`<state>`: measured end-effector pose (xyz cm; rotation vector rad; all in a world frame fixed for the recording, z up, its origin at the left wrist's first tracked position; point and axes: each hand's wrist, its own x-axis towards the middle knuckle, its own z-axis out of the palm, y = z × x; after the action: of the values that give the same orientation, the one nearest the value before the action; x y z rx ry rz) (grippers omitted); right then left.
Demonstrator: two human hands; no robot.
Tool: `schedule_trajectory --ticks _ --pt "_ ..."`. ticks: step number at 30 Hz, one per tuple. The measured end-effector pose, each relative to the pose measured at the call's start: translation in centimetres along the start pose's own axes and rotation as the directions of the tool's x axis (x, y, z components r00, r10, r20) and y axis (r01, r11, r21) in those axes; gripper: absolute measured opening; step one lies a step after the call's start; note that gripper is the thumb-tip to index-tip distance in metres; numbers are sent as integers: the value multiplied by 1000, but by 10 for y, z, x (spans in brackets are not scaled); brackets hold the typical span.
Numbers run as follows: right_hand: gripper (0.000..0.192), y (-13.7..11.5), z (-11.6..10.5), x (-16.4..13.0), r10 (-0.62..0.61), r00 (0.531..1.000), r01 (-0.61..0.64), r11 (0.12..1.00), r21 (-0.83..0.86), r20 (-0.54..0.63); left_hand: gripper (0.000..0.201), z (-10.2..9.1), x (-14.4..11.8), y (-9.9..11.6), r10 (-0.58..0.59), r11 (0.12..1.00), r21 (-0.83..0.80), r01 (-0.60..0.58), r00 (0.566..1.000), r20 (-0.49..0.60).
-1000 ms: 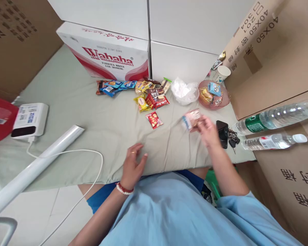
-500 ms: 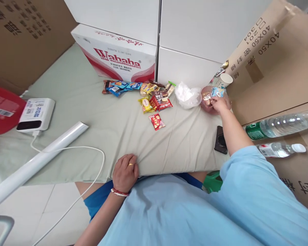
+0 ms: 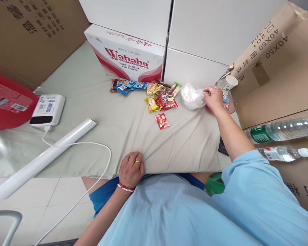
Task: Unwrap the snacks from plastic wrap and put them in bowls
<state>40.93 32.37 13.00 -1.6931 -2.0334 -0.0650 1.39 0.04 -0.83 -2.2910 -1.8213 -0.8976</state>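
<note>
My left hand (image 3: 131,169) rests on the near edge of the wrinkled grey-green cloth (image 3: 129,123), fingers together; farther, my right hand (image 3: 214,98) is at the white plastic bag (image 3: 190,96), beside the pink bowl (image 3: 232,105), whether clamped I cannot tell; behind stand a Wahaha carton (image 3: 129,56) and white panels (image 3: 197,64)

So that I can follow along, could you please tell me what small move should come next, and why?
Perhaps lightly pinch the plastic bag: the right hand is right beside it, though contact is unclear, while the left hand rests on the table.
</note>
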Motion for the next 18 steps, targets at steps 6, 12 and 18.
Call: schedule_trajectory --ticks 6,12,18 --pt "42 -42 30 34 -10 999 8 1000 26 48 31 -1 -1 0 6 1000 -6 -6 1000 27" --pt "18 -52 28 43 32 999 -32 998 46 5 30 -1 -2 1 -23 999 -26 24 998 58" --pt "21 -51 -5 -2 53 977 -4 972 234 -205 29 -2 -2 0 -1 999 -50 2 1000 28"
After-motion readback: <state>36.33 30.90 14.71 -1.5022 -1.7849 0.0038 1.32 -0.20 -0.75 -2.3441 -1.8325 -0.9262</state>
